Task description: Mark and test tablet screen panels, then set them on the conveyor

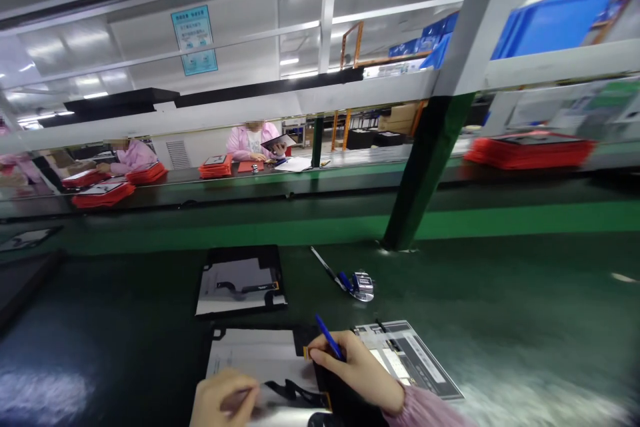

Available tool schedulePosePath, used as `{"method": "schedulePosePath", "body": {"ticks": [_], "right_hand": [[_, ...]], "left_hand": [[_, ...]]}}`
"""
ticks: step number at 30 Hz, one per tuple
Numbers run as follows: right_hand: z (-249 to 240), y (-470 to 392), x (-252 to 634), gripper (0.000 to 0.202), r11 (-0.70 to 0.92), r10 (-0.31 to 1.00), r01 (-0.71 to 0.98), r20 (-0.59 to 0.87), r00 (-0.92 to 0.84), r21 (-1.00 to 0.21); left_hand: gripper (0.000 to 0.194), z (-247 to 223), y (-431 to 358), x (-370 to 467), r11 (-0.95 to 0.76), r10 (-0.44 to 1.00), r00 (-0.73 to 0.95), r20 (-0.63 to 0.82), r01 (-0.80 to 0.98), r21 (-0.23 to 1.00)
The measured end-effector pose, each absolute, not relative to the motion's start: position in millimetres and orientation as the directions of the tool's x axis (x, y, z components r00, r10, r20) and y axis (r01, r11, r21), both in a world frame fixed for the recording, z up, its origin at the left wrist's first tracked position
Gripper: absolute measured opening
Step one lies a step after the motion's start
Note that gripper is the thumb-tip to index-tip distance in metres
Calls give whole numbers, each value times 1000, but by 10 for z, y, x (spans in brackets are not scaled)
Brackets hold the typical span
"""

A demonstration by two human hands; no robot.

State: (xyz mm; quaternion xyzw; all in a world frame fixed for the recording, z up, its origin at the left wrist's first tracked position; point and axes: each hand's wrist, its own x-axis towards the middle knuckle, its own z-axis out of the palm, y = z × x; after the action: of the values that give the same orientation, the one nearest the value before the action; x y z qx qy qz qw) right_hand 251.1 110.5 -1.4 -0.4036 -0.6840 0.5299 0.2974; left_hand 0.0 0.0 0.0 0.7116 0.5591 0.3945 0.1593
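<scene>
Blue pen [329,336] in right hand [356,368], left hand [225,399] seemingly pressing panel [260,359]

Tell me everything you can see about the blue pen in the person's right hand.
The blue pen is a slim stick, plastic as it looks, glossy and plain blue. The right hand grips its lower part between the fingers, so the tip is hidden. Its free end points up and to the left, tilted. It stands above the dark panel lying on the green table, near the panel's right edge. Only the hand touches it, as far as I can tell.
</scene>
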Motion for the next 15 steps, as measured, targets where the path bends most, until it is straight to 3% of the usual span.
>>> {"method": "schedulePosePath", "body": {"ticks": [3, 6, 9, 15], "right_hand": [[25, 1121, 2561, 44, 124, 850, 258, -32, -526, -958], [85, 1135, 2592, 42, 183, 812, 275, -13, -584, -944], [151, 1126, 2612, 39, 309, 798, 282, 85, -597, -908], [185, 1107, 2653, 40, 428, 754, 258, 185, -631, -866]], "left_hand": [[16, 145, 150, 239, -124, 967, -186, 175, 259, 958], [30, 109, 323, 575, -26, 970, -243, 5, -83, 996], [40, 30, 439, 835, 18, 980, -196, -31, -69, 997], [36, -64, 492, 898, -35, 987, -148, 56, 142, 989]]}}
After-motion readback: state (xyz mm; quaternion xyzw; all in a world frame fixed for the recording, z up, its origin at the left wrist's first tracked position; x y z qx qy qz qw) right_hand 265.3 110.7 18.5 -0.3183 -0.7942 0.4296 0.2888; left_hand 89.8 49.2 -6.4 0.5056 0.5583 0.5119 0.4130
